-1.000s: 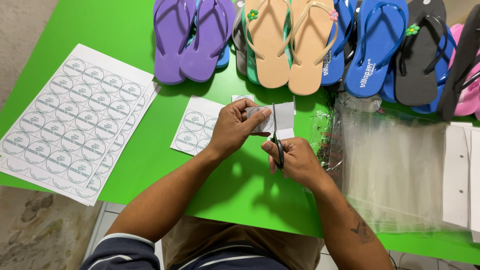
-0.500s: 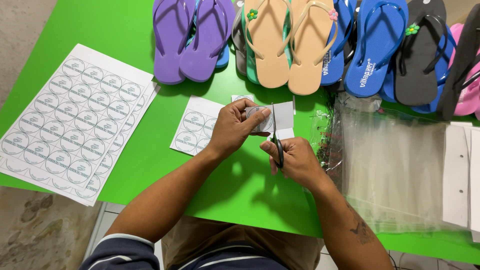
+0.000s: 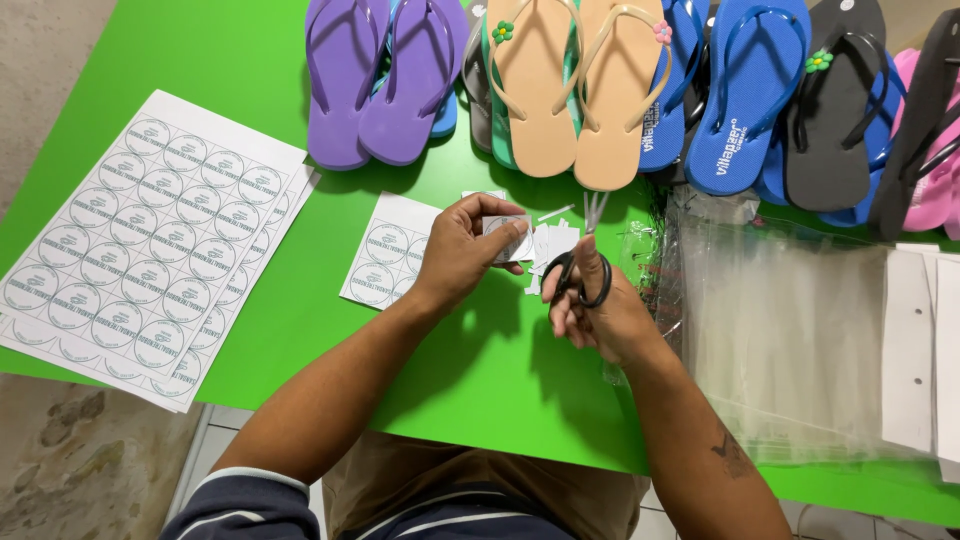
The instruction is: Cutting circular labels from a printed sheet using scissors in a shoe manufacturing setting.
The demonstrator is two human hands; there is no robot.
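Note:
My left hand (image 3: pixel 463 250) pinches a small cut-out paper label (image 3: pixel 510 238) above the green table (image 3: pixel 300 330). My right hand (image 3: pixel 592 305) grips black-handled scissors (image 3: pixel 585 250), blades pointing away from me, just right of the label. Small white paper offcuts (image 3: pixel 552 243) lie under and between the hands. A partly cut piece of sheet with round labels (image 3: pixel 385 263) lies just left of my left hand.
A stack of full sheets of round labels (image 3: pixel 150 240) lies at the left. Flip-flops in purple (image 3: pixel 385 75), beige (image 3: pixel 575 85), blue (image 3: pixel 750 90), black and pink line the far edge. Clear plastic bags (image 3: pixel 790 330) and white cards (image 3: pixel 915 345) lie at right.
The scissors have swung away from the label and now point toward the flip-flops. My left hand has shifted slightly and still holds the cut label.

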